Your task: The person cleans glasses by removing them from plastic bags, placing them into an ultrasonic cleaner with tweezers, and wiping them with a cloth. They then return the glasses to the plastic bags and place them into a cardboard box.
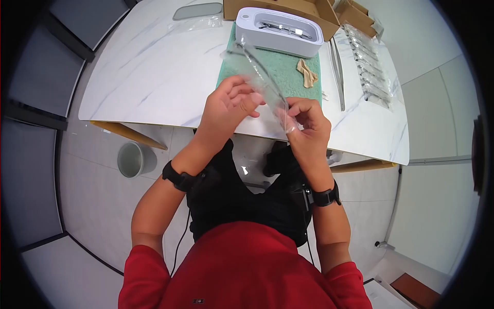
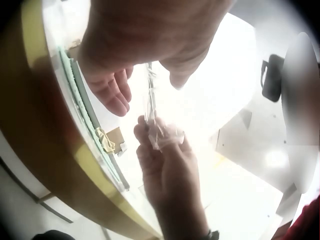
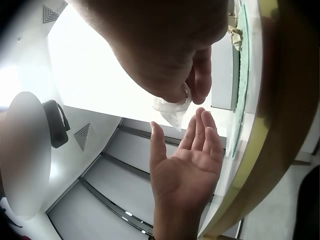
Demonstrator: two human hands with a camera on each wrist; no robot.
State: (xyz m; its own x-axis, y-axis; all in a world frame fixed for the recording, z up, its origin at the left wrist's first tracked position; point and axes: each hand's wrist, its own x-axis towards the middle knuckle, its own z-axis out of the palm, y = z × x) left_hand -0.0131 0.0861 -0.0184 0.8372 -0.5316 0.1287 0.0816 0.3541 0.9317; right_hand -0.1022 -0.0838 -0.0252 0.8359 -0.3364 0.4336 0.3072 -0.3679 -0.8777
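My right hand (image 1: pixel 310 121) pinches the lower end of a clear plastic bag (image 1: pixel 260 77) between thumb and fingers. Inside the bag runs a long, thin dark piece, like part of an eyeglass frame. The bag slants up and leftward above the table's front edge. Beside it is my left hand (image 1: pixel 231 103), its palm facing the bag and its fingers loosely extended; the right wrist view shows this left hand (image 3: pixel 187 167) spread with nothing gripped. Beyond both hands stands a white ultrasonic cleaner (image 1: pixel 309 48), with eyeglasses (image 1: pixel 285 30) in its basin.
The cleaner sits on a green towel (image 1: pixel 242 64), with a crumpled beige cloth (image 1: pixel 307 73) near it. Long metal tweezers (image 1: pixel 338 77) and several bagged items (image 1: pixel 371 72) lie at the right. Behind are cardboard boxes (image 1: pixel 332 20); a grey oval lid (image 1: pixel 198 11) lies back left. A bin (image 1: pixel 135 159) stands on the floor.
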